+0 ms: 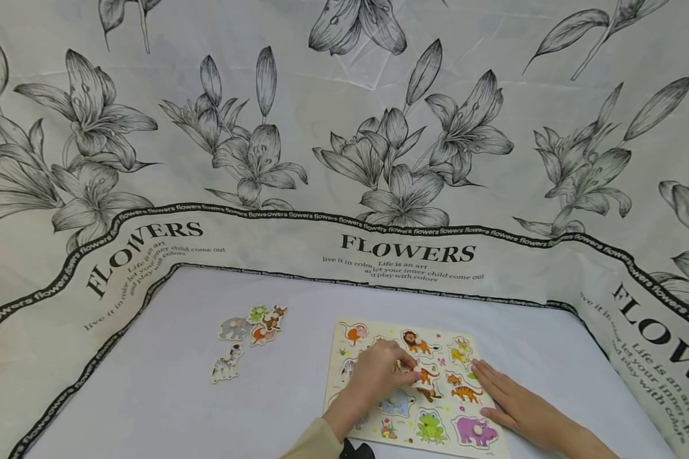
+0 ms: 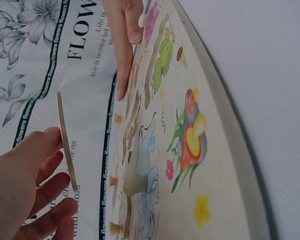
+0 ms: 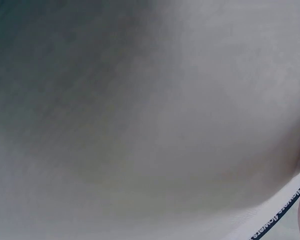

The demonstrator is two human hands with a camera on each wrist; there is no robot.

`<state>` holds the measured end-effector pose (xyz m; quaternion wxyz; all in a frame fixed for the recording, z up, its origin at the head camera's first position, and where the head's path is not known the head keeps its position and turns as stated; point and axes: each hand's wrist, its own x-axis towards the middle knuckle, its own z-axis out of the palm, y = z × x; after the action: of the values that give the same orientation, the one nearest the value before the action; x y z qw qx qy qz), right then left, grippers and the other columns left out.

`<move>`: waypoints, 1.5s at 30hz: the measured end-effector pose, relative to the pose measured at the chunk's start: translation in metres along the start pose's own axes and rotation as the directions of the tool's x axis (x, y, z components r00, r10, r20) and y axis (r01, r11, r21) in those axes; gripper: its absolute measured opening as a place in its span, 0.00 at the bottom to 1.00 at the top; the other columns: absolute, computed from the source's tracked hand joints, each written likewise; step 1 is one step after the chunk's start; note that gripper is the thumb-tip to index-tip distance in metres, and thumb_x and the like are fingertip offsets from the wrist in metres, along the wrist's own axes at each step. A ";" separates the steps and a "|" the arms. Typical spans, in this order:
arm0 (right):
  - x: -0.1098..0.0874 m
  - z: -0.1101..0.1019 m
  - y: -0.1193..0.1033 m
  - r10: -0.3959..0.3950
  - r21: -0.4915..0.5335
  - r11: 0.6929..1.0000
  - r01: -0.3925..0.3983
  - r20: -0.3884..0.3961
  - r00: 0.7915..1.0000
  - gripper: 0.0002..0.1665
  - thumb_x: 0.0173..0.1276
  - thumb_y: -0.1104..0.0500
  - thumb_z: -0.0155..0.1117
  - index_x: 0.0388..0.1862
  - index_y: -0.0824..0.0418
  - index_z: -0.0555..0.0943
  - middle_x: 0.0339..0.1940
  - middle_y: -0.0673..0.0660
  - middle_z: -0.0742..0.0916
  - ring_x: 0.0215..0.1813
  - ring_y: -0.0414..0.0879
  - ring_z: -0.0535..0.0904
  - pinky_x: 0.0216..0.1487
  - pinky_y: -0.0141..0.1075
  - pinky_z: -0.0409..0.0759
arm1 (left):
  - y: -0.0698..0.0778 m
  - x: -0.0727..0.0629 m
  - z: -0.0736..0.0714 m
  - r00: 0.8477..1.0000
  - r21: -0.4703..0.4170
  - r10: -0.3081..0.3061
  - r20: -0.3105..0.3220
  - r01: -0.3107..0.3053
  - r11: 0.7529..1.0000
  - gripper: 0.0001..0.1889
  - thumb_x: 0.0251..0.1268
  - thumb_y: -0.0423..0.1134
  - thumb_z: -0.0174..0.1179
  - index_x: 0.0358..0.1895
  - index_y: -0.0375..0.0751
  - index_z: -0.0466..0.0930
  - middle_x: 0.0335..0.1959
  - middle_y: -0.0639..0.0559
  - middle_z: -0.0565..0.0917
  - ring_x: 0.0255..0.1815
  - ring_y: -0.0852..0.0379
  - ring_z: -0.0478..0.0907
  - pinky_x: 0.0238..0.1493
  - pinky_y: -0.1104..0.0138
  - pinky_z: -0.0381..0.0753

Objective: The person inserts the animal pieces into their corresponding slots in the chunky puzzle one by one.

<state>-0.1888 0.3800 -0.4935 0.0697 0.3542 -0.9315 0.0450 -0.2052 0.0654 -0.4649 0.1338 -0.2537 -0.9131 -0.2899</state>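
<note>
I am pinching a thin puzzle piece (image 2: 66,142) in my left hand (image 1: 379,371) above the animal puzzle board (image 1: 353,389). My right hand (image 1: 508,398) is lying flat on the board's right edge, gripping nothing. Five loose animal pieces (image 1: 251,326) are lying far left; most slots appear filled.

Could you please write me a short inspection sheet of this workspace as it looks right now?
Surface: white tabletop, flat, ringed by a draped flower-print cloth.
Job's things: wooden animal puzzle board lies flat near the front; several animal pieces sit in it. A thin puzzle piece is lifted just above the board.
Clutter: loose animal pieces lie in a cluster left of the board, a zebra piece just below them.
Grippers: left hand pinches the lifted piece; right hand rests flat on the board's right edge.
Cables: nothing seen.
Surroundings: cloth backdrop printed FLOWERS; the right wrist view is blurred.
</note>
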 end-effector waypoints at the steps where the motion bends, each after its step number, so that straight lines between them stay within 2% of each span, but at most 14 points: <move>1: 0.000 0.000 0.000 0.001 0.000 1.000 -0.001 0.000 1.000 0.40 0.71 0.44 0.55 0.75 0.61 0.59 0.75 0.58 0.66 0.74 0.21 0.31 0.67 0.12 0.29 | 0.001 0.000 0.001 1.000 0.006 0.000 0.005 0.000 1.000 0.10 0.54 0.55 0.67 0.32 0.56 0.87 0.29 0.67 0.82 0.32 0.72 0.73 0.29 0.82 0.68; 10: 0.000 -0.003 0.003 0.004 0.009 1.000 -0.004 0.038 0.999 0.40 0.72 0.43 0.53 0.75 0.62 0.58 0.76 0.57 0.64 0.73 0.19 0.28 0.65 0.11 0.27 | 0.012 0.009 0.009 0.999 0.058 0.033 0.023 -0.035 0.998 0.10 0.53 0.55 0.68 0.30 0.55 0.87 0.28 0.66 0.83 0.30 0.73 0.74 0.32 0.83 0.69; 18: -0.001 -0.002 0.001 0.007 0.018 1.000 -0.008 0.045 0.999 0.39 0.73 0.43 0.52 0.75 0.62 0.59 0.76 0.58 0.65 0.73 0.19 0.28 0.64 0.10 0.27 | 0.023 0.016 0.018 0.996 0.022 0.012 0.088 -0.014 1.000 0.10 0.55 0.55 0.67 0.30 0.54 0.87 0.28 0.66 0.83 0.29 0.74 0.72 0.32 0.83 0.70; 25: 0.000 -0.003 -0.001 0.008 0.005 1.000 -0.008 0.013 1.000 0.39 0.71 0.44 0.54 0.74 0.62 0.60 0.75 0.58 0.66 0.73 0.19 0.30 0.65 0.10 0.29 | 0.030 0.021 0.024 0.993 0.003 0.003 0.114 -0.004 1.000 0.10 0.56 0.54 0.67 0.30 0.54 0.87 0.28 0.66 0.83 0.28 0.75 0.72 0.32 0.83 0.70; 29: 0.000 -0.003 -0.002 0.015 0.008 1.000 -0.015 0.002 1.000 0.39 0.71 0.43 0.55 0.73 0.63 0.61 0.74 0.59 0.68 0.73 0.19 0.30 0.65 0.11 0.29 | 0.032 0.023 0.031 0.994 0.017 0.010 0.112 -0.012 1.000 0.10 0.56 0.55 0.67 0.31 0.55 0.86 0.28 0.67 0.83 0.27 0.76 0.71 0.29 0.85 0.68; 38: 0.000 -0.001 -0.001 0.024 0.020 0.999 -0.025 0.042 0.999 0.40 0.73 0.42 0.51 0.74 0.63 0.59 0.77 0.55 0.63 0.73 0.19 0.28 0.65 0.11 0.26 | 0.039 0.027 0.045 0.995 0.065 -0.002 0.098 -0.004 0.998 0.09 0.55 0.56 0.67 0.30 0.57 0.87 0.27 0.68 0.82 0.26 0.76 0.70 0.26 0.84 0.66; 45: 0.000 -0.001 -0.001 0.016 0.020 1.000 -0.017 0.016 1.000 0.39 0.72 0.43 0.54 0.74 0.63 0.60 0.74 0.59 0.68 0.73 0.19 0.30 0.66 0.11 0.28 | 0.045 0.030 0.055 0.995 0.109 0.002 0.096 -0.012 0.994 0.09 0.54 0.57 0.68 0.31 0.59 0.87 0.27 0.69 0.81 0.27 0.75 0.71 0.28 0.83 0.67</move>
<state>-0.1879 0.3795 -0.4925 0.0584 0.3475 -0.9344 0.0521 -0.2114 0.1412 -0.4761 0.1048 -0.2628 -0.9320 -0.2265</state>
